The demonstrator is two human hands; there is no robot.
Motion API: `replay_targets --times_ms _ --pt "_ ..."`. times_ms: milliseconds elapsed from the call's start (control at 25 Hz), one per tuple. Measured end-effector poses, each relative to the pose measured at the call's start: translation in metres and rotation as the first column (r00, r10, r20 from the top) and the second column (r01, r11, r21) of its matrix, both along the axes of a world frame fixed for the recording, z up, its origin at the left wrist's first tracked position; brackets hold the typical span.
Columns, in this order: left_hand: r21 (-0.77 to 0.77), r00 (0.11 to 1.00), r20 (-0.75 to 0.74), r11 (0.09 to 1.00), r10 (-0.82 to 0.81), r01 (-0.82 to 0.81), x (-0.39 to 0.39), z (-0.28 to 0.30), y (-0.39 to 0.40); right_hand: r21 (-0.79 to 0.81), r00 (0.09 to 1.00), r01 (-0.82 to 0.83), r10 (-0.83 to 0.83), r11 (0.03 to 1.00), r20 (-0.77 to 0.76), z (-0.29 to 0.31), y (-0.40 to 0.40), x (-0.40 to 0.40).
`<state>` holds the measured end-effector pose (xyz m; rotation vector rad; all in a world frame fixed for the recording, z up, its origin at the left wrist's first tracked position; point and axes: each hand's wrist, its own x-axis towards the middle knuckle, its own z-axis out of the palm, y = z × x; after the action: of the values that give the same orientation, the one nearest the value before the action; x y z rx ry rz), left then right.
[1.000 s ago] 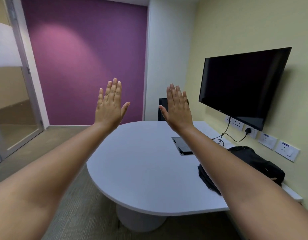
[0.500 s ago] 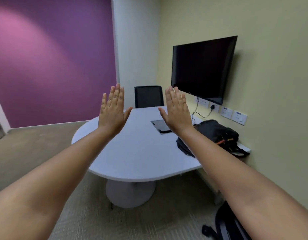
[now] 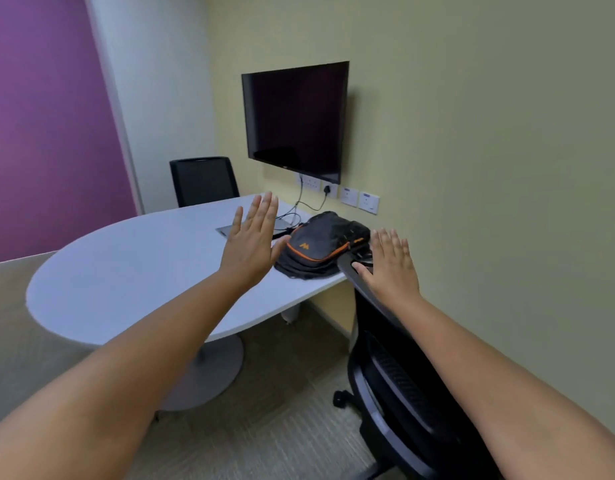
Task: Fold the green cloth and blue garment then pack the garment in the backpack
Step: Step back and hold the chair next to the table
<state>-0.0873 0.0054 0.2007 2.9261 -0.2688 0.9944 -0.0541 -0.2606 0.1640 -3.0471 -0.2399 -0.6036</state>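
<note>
A black backpack point(image 3: 320, 245) with orange trim lies on the right end of the white table point(image 3: 133, 271), below the wall screen. My left hand point(image 3: 252, 244) is raised with straight, spread fingers, just left of the backpack and holding nothing. My right hand point(image 3: 389, 266) is also flat and empty, lower down, over the top edge of a black office chair point(image 3: 399, 386) to the right of the backpack. No green cloth or blue garment is in view.
A dark screen point(image 3: 295, 119) hangs on the yellow wall above sockets point(image 3: 358, 199) and a cable. A second black chair point(image 3: 204, 180) stands behind the table. A flat panel point(image 3: 230, 231) is set in the tabletop. Carpet covers the floor.
The view has swung right and closer to the table's right end. Both hands have dropped lower, the right one now over the near chair's back. The backpack's orange trim has come into view.
</note>
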Motion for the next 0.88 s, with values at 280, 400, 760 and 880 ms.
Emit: replay_targets --times_ms 280,400,760,880 --pt "0.007 0.863 -0.403 0.942 -0.304 0.335 0.023 -0.018 -0.097 0.267 0.77 0.543 -0.346 0.796 -0.535 -0.063 -0.087 -0.031" --pt "0.024 0.707 -0.623 0.896 -0.334 0.444 0.02 -0.038 -0.135 0.294 0.696 0.517 -0.195 0.804 -0.692 -0.066 -0.091 -0.036" --pt "-0.027 0.589 -0.69 0.828 -0.422 0.561 0.029 -0.079 -0.221 0.275 0.719 0.336 -0.057 0.901 -0.692 -0.064 -0.119 -0.077" --pt "-0.029 0.532 -0.743 0.814 -0.406 0.58 0.03 -0.093 -0.239 0.252 0.722 0.285 -0.034 0.925 -0.691 -0.062 -0.145 -0.096"
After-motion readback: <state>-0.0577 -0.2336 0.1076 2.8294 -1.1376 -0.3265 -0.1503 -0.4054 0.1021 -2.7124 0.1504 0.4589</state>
